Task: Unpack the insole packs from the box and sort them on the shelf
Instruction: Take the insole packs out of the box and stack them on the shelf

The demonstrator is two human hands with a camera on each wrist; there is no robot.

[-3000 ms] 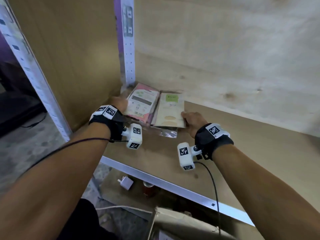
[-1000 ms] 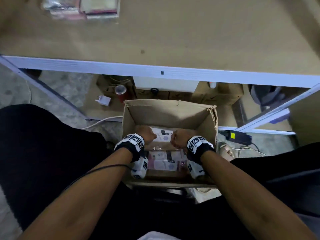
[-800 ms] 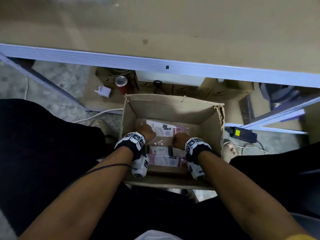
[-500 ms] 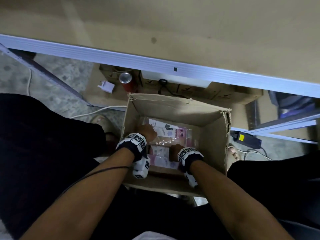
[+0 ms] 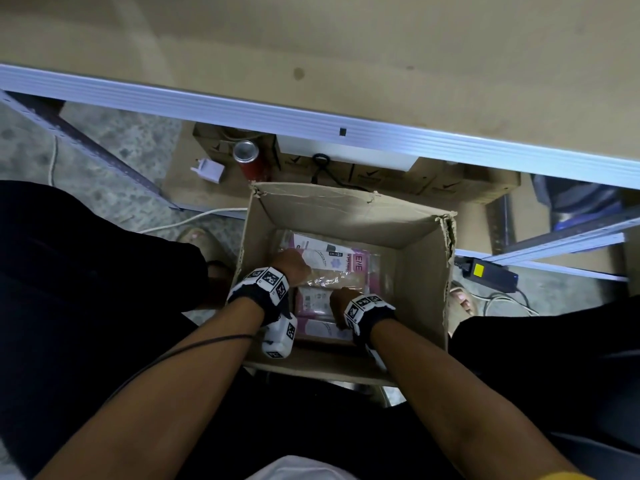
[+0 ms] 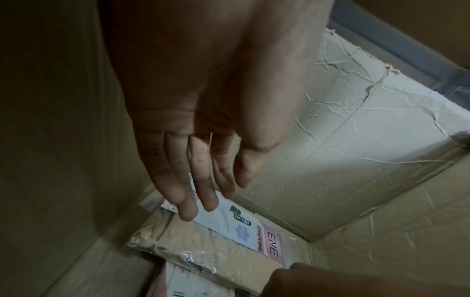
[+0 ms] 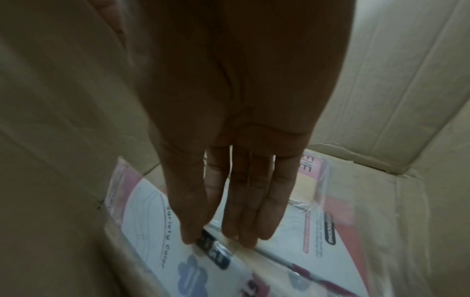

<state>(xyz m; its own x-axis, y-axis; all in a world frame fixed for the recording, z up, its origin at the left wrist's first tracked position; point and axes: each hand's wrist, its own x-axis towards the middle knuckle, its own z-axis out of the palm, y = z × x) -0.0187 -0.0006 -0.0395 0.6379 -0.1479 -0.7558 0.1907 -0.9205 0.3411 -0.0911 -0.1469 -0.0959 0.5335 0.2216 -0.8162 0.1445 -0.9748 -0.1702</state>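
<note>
The shelf (image 5: 381, 46) fills the top of the head view, its pale metal edge running across. Below it on the floor sits the open cardboard box (image 5: 426, 271), insole packs (image 5: 332, 263) lying flat at the bottom (pink and white, in clear wrap). Both arms are down inside! The left hand (image 5: 291, 265) reaches toward the far pack, fingers (image 6: 188, 193) straight and close together, tips at the pack's edge. The right hand (image 5: 337, 299) hangs over the nearer packs, fingers (image 7: 244, 201) straight, pressed together, tips touching the wrap. Neither hand is gripping anything.
</note>
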